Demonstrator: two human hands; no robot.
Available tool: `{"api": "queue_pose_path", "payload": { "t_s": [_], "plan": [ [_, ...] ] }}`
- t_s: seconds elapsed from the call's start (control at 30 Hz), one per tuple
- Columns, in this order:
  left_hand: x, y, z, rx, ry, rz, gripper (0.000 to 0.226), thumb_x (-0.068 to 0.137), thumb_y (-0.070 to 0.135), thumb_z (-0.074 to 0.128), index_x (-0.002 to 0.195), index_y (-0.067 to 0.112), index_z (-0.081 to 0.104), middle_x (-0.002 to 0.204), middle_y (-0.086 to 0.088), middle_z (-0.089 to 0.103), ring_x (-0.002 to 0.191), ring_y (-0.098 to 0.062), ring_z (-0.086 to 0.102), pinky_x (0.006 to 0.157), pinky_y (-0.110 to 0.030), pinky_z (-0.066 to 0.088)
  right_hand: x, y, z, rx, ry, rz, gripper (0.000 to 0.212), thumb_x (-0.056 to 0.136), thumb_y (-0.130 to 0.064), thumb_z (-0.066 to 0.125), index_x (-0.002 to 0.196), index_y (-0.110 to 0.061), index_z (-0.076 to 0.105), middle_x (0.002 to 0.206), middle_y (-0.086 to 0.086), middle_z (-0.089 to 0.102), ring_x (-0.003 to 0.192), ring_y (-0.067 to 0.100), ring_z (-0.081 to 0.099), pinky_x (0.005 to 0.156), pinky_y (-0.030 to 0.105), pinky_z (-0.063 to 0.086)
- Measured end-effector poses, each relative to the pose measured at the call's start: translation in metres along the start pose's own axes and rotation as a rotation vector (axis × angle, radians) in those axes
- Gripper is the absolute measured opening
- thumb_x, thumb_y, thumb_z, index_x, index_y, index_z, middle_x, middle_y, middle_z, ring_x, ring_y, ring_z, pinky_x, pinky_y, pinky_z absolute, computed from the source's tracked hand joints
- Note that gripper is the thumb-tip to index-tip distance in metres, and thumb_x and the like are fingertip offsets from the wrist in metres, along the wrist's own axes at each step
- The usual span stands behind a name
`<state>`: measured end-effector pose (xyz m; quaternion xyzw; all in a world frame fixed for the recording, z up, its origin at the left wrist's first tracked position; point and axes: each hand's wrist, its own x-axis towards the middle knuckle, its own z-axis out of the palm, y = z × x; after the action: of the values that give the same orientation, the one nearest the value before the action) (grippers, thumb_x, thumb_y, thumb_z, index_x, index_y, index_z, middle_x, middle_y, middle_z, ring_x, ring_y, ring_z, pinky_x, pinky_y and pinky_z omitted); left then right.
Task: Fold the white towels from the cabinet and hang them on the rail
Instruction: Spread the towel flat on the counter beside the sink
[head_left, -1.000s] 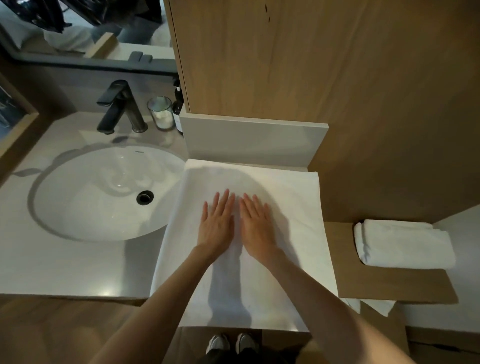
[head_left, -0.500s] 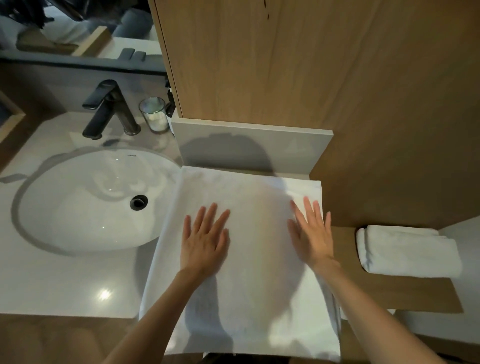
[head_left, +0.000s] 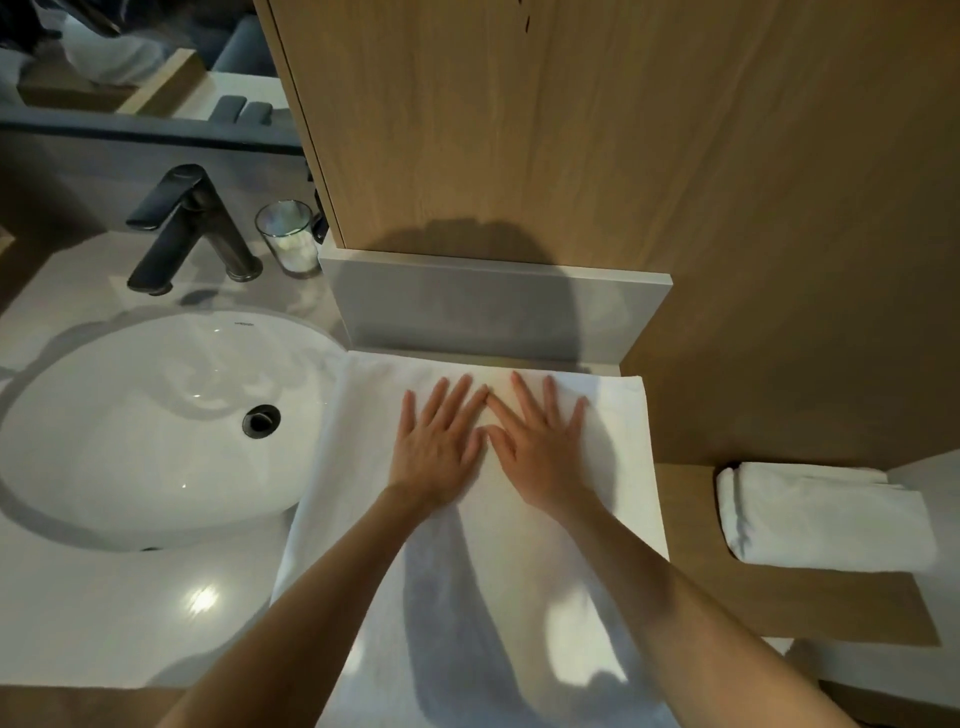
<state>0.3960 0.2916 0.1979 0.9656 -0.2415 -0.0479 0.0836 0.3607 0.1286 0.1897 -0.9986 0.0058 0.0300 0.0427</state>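
Both hands are back together since half a second ago. Then they lay apart, the right one out by the towel's right edge; now they sit side by side near its far edge, forefingers touching.

Left hand (head_left: 436, 457) and right hand (head_left: 540, 457): flat, palms down, fingers straight and fanned, pressing the towel (head_left: 498, 597), gripping nothing. Towel is spread on the bench (head_left: 104, 623) right of the sink (head_left: 130, 441), left edge just at the basin's rim, near end hanging over the front. A second, folded towel (head_left: 821, 519) sits well apart on a wooden ledge (head_left: 779, 603). Rail not in view.

Step in hand, by my reading: smoothing before a fold. To do it well:
- press lightly and sweep from the centre line out to both edges, so slack runs off and does not bunch
- keep the far edge square to the grey upstand (head_left: 493, 312)
- mind the left edge by the basin (wet or dry there, I cannot tell)

Materials:
- Spread towel: thin, matt, soft nap, nearly crease-free.
- Folded towel: thicker, rounded at its fold.
- Bench: glossy pale stone with glare spots.
- Sink: oval, glazed white, dark drain.
- Tap (head_left: 182, 228): dark metal, angular.
- Glass (head_left: 288, 236): clear tumbler.
- Wood panel (head_left: 571, 130) behind: fine straight grain.
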Motion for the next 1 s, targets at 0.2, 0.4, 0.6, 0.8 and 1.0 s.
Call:
{"api": "queue_pose_path", "payload": {
  "t_s": [0.2,0.4,0.6,0.8,1.0],
  "plan": [
    [-0.01,-0.033,-0.007,-0.049,0.059,-0.169,0.058,0.096,0.058,0.012,0.151,0.044,0.008,0.162,0.005,-0.006,0.148,-0.018,-0.012,0.12,-0.045,-0.004,-0.015,0.051,-0.008,0.158,0.077,0.159,0.055,0.098,-0.058,0.017,0.151,-0.043,0.023,0.163,-0.004,0.008,0.151,0.024,0.003,0.119,0.047,-0.003],
    [-0.026,-0.05,-0.012,-0.17,0.02,-0.42,0.059,0.095,0.06,0.023,0.15,0.046,0.007,0.16,-0.018,-0.005,0.148,-0.033,-0.004,0.121,-0.043,0.001,-0.03,0.072,-0.017,0.212,-0.024,0.344,0.056,0.097,-0.063,0.016,0.15,-0.049,0.007,0.163,-0.011,-0.008,0.149,0.026,-0.016,0.117,0.06,-0.004],
    [-0.055,-0.039,-0.024,-0.085,0.064,-0.279,0.064,0.097,0.05,0.007,0.155,0.022,0.005,0.16,-0.017,-0.005,0.148,-0.031,-0.006,0.121,-0.043,-0.002,-0.041,0.043,-0.03,0.146,0.075,0.288,0.052,0.1,-0.036,0.034,0.151,-0.026,0.031,0.162,0.008,0.014,0.149,0.036,0.0,0.113,0.067,0.006],
    [-0.131,0.033,-0.002,-0.124,0.093,-0.152,0.056,0.101,0.04,0.012,0.154,0.019,0.012,0.161,-0.004,0.001,0.149,-0.023,0.0,0.121,-0.041,-0.007,-0.132,-0.055,-0.015,0.264,0.151,0.127,0.054,0.096,-0.035,0.024,0.145,-0.024,0.043,0.155,0.003,0.034,0.145,0.028,0.025,0.114,0.059,0.021],
    [-0.188,0.049,0.024,-0.1,0.086,-0.134,0.053,0.102,0.043,0.024,0.152,0.028,0.023,0.161,-0.002,0.013,0.149,-0.021,0.007,0.119,-0.046,0.008,-0.188,-0.064,0.018,0.213,0.108,0.09,0.049,0.1,-0.043,0.032,0.148,-0.032,0.037,0.158,0.0,0.029,0.147,0.023,0.023,0.116,0.053,0.023]
  ]
}}
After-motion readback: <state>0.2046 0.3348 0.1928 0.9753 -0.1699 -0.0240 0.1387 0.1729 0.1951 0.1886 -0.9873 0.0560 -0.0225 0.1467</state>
